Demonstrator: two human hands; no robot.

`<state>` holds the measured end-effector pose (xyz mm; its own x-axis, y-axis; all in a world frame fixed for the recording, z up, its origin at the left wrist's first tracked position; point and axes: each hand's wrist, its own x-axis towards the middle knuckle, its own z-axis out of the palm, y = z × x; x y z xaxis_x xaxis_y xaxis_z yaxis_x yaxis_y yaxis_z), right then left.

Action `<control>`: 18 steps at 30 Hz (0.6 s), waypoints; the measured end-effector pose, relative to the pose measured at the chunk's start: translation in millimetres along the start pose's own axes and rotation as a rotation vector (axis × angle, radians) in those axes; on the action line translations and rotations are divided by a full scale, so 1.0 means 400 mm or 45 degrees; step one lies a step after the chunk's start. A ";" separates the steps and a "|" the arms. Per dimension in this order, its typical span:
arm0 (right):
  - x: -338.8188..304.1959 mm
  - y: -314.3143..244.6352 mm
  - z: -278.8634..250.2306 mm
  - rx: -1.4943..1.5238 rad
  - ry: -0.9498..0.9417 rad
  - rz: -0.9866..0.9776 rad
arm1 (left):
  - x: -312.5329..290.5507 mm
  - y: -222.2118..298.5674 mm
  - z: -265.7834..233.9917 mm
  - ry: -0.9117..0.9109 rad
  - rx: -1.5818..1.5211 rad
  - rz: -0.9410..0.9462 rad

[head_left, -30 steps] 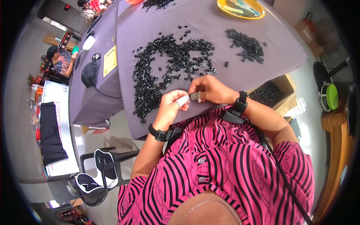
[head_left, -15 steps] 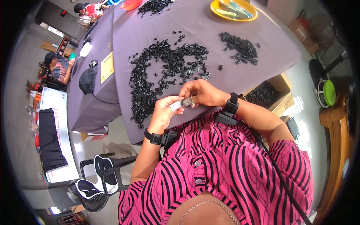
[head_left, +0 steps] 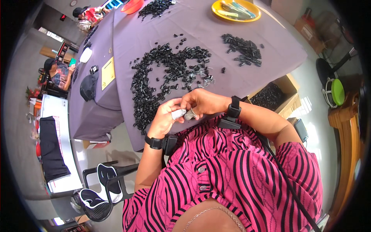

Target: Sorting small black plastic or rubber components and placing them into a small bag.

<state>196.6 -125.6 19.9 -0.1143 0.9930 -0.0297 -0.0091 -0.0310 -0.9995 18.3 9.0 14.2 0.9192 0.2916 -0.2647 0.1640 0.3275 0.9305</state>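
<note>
Near the table's front edge, my left hand (head_left: 163, 118) and my right hand (head_left: 208, 102) meet with fingertips pinched together. Whatever lies between them is too small or hidden to make out. A white wrapping (head_left: 178, 113) covers a digit of my left hand, and a greyish wrapping (head_left: 189, 115) covers one of my right hand. Just beyond my hands spreads a large heap of small black cylindrical pieces (head_left: 143, 94). Thin pale pins (head_left: 208, 81) are scattered at its right side.
A smaller pile of black pieces (head_left: 247, 52) lies to the right on the grey tablecloth (head_left: 270, 62). Farther back are a yellow plate (head_left: 253, 16) with tools and a red bowl (head_left: 132, 6). A cardboard box (head_left: 290, 98) of black pieces stands by my right forearm. Two people sit at far left.
My hands stay together but have turned slightly: the wrapped digits, lined up before, now angle down beside each other. The whole view has shifted a little.
</note>
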 end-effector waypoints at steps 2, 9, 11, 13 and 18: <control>0.005 0.001 0.004 -0.046 0.053 -0.003 | -0.001 -0.005 -0.001 0.004 -0.026 0.018; 0.016 0.022 0.018 -0.394 0.113 -0.244 | 0.005 -0.022 -0.019 -0.012 -0.027 0.087; 0.023 0.039 0.022 -0.462 0.182 -0.365 | 0.002 -0.015 -0.013 -0.021 -0.022 0.070; 0.024 0.037 0.018 -0.462 0.181 -0.363 | 0.002 -0.004 -0.004 -0.028 -0.019 0.054; 0.017 0.009 0.020 -0.542 0.168 -0.262 | -0.003 0.005 0.003 -0.023 -0.016 0.032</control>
<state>187.7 -119.7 16.3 -0.0260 0.9804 0.1951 0.3917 0.1896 -0.9004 18.2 8.2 16.5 0.9292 0.2838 -0.2368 0.1366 0.3316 0.9335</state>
